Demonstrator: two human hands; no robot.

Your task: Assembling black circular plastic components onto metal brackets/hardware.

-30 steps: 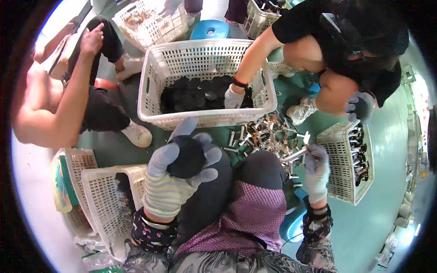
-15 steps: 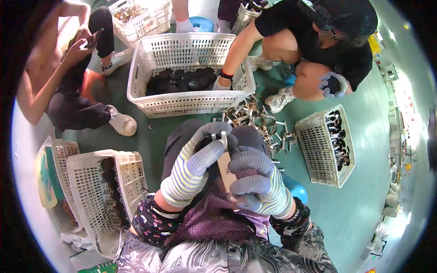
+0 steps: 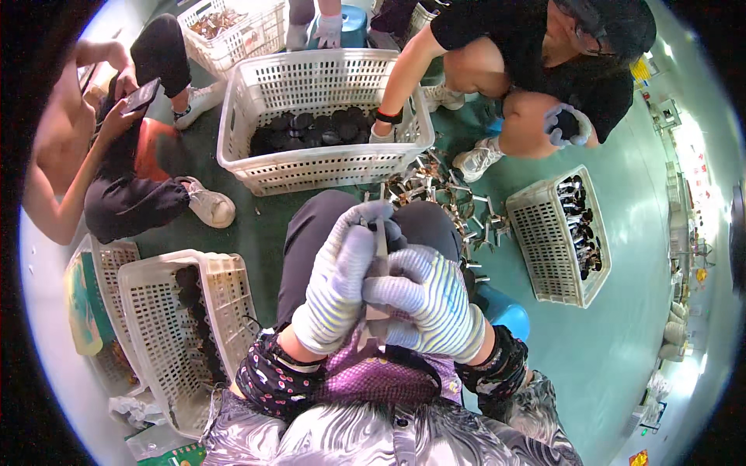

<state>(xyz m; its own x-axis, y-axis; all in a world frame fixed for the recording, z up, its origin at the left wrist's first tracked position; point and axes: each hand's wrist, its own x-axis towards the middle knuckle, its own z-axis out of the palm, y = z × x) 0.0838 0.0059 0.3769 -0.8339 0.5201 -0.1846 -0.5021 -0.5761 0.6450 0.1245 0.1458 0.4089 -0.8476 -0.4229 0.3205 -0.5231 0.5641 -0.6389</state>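
Observation:
Both my hands wear striped knit gloves with grey palms and meet above my lap. My left hand (image 3: 336, 281) is closed round the upper part of a flat metal bracket (image 3: 376, 317). The fingers of my right hand (image 3: 429, 299) are wrapped round its middle and lower part. The bracket stands nearly upright, narrow side towards me. Something dark shows at its upper end between the fingers; I cannot make out its shape. On the floor beyond my right knee lies a heap of loose metal brackets (image 3: 474, 213).
Ahead stands a white crate (image 3: 326, 165) of black round pieces; a co-worker's gloved hand (image 3: 381, 138) reaches in. Another crate (image 3: 536, 241) with metal parts is at right, more crates (image 3: 167, 342) at left. A blue stool (image 3: 503, 312) is by my right side. A seated person (image 3: 70, 147) holds a phone.
The bracket has turned from showing its broad face with a screw to its narrow side. My right hand has rolled over, its back now upward. The seated person's phone has tilted.

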